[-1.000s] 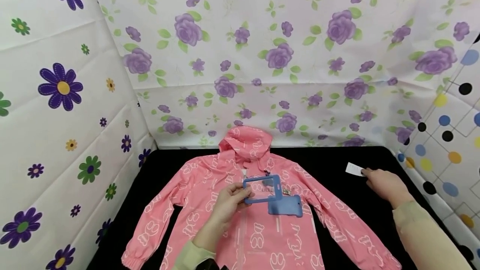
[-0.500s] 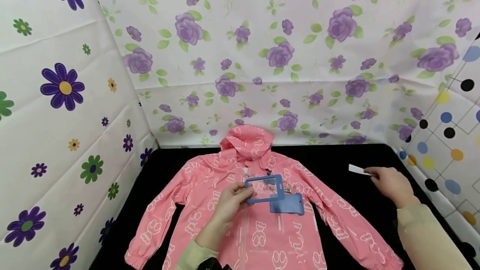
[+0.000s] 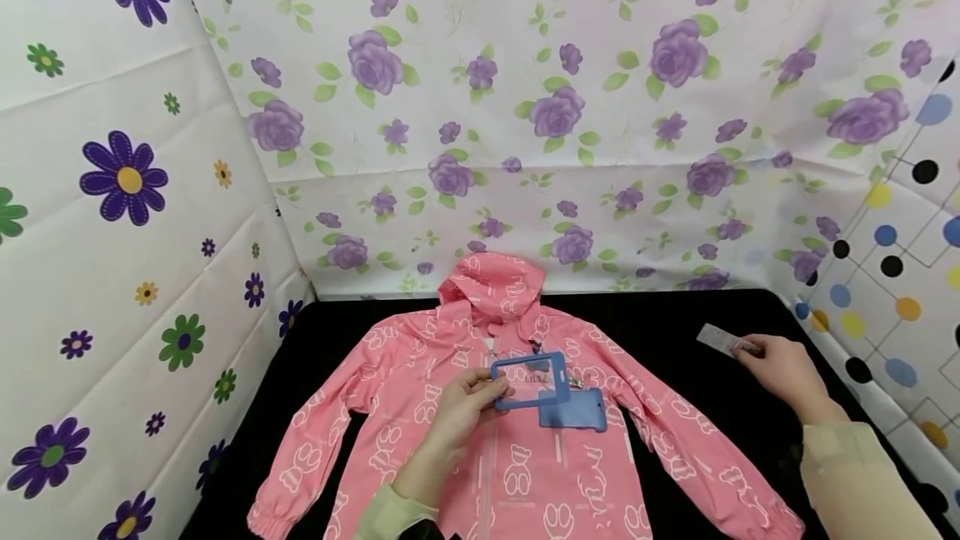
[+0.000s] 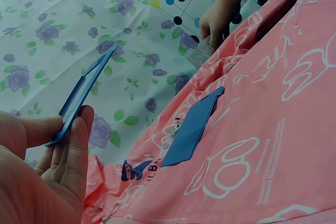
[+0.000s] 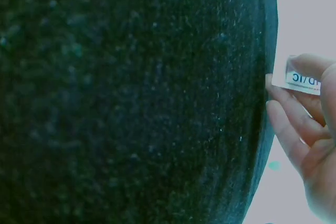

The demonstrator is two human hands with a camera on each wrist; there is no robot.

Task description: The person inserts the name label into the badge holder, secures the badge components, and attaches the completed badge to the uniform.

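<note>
My left hand (image 3: 459,408) pinches the left end of a blue card holder frame (image 3: 560,377) with a clear window, raised above a pink hooded jacket (image 3: 517,473). From the left wrist, this frame (image 4: 84,95) shows nearly edge-on between thumb and fingers. A flat blue holder piece (image 3: 572,410) lies on the jacket's chest, partly behind the frame in the head view. Off to the right, my right hand (image 3: 780,369) pinches a small printed card (image 3: 717,338) over the black table. Letters show mirrored on the card (image 5: 303,80) in the right wrist view.
The jacket lies spread on a black table covering (image 3: 637,319), sleeves out to both sides. A small metal clip (image 4: 175,128) is beside the flat blue piece. Flowered cloth (image 3: 450,107) hangs at the back, and a dotted cloth (image 3: 907,307) at the right.
The card in my right hand has turned over, from a white face through nearly edge-on to a greyer face. My left hand and the blue frame have barely moved.
</note>
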